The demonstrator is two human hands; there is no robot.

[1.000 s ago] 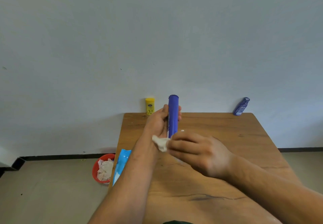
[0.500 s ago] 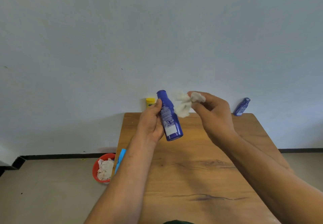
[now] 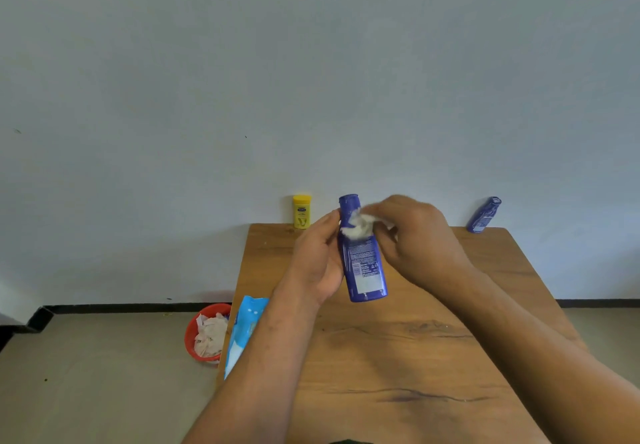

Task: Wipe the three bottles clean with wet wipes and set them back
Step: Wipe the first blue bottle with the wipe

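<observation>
My left hand (image 3: 317, 260) grips a tall blue bottle (image 3: 363, 263) above the wooden table (image 3: 398, 357), holding it nearly upright with its printed back label towards me. My right hand (image 3: 415, 235) pinches a crumpled white wet wipe (image 3: 358, 225) against the bottle's upper part, just below the cap. A small yellow bottle (image 3: 302, 211) stands at the table's far left edge by the wall. A smaller blue bottle (image 3: 483, 215) leans against the wall at the far right.
A light blue pack of wet wipes (image 3: 244, 329) lies on the table's left edge, partly hidden by my left forearm. On the floor to the left sits a red bin (image 3: 194, 332) with several used wipes. The wall rises directly behind the table.
The bottle was upright low over the table, then got lifted and tilted. My right hand, which held the wipe clear of the bottle half a second ago, now presses it to the neck.
</observation>
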